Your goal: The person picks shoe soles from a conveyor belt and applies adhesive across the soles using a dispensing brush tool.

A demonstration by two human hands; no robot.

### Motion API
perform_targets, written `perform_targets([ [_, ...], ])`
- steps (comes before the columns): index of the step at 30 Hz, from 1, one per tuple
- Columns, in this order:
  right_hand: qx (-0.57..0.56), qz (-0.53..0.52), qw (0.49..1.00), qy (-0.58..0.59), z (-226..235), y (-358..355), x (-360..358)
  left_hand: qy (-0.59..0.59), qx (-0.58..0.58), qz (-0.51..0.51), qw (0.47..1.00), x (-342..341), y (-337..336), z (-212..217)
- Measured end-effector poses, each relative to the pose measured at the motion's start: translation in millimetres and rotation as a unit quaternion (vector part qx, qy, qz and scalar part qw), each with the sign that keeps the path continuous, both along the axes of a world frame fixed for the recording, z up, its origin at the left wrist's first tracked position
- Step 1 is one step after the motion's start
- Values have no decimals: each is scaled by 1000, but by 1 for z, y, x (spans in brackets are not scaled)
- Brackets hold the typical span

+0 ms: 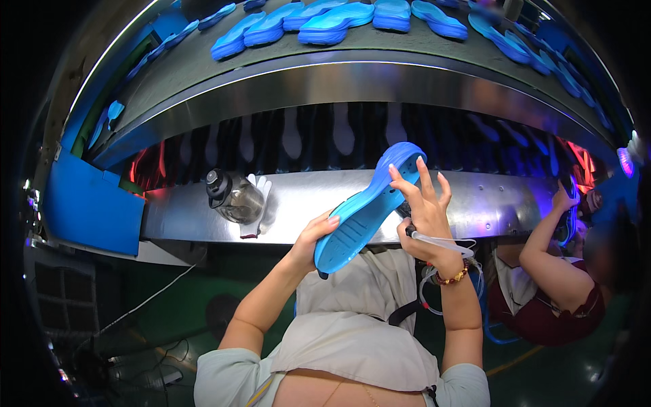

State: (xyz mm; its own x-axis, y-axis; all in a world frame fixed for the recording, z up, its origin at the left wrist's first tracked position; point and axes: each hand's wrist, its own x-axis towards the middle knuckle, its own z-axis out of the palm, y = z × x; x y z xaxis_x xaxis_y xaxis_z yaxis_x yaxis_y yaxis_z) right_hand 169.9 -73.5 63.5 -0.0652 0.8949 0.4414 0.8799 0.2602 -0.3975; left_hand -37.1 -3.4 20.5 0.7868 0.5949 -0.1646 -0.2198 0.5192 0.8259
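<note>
In the middle of the frame, the person held a blue shoe sole [366,210] up in both hands. It looked like the checking step: the sole was turned so its grooved bottom faced the camera. The left hand [313,239] pinched the lower end, thumb on top and fingers curled under it. The right hand [426,211] held the upper part, with fingers spread apart and pressed on the sole's edge. A beaded bracelet [453,277] sat on that wrist, and a thin white tube [444,241] ran by it. The next move probably called for a steady grip and a gentle turn, since the sole looked soft and bendy, like foam or rubber. It was long, rounded at the ends, with little lines and holes. More blue soles [336,20] lay in a row on the grey belt [203,64] at the top. A dark bottle [232,197] and a white glove [260,203] lay on the shiny metal shelf [502,203] at centre left. Another person's arm [542,237] reached up at the right.
</note>
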Motion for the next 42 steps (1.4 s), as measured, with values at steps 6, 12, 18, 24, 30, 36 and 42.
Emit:
perform_targets([
  [6, -2, -3, 1000, 7, -6, -1, 3, -27, -14, 22, 999, 7, 3, -3],
  [12, 15, 39, 998, 55, -2, -9, 0, -96, -147, 56, 983, -32, 10, -15],
  [18, 62, -12, 949, 310, -58, -37, 37, -148, -102, 105, 978, -70, 23, -22],
  [24, 51, -4, 951, 304, -67, -31, 31, -324, 127, 194, 917, -142, 102, 81],
  [30, 56, -41, 953, 294, -68, -16, 28, -496, -102, 569, 648, -190, 270, 170],
  [36, 67, -55, 948, 307, -59, -20, 31, 313, 534, 417, 665, -60, 307, 149],
  [42, 44, -74, 940, 330, -67, -30, 35, 630, 572, 279, 445, -30, 325, 155],
])
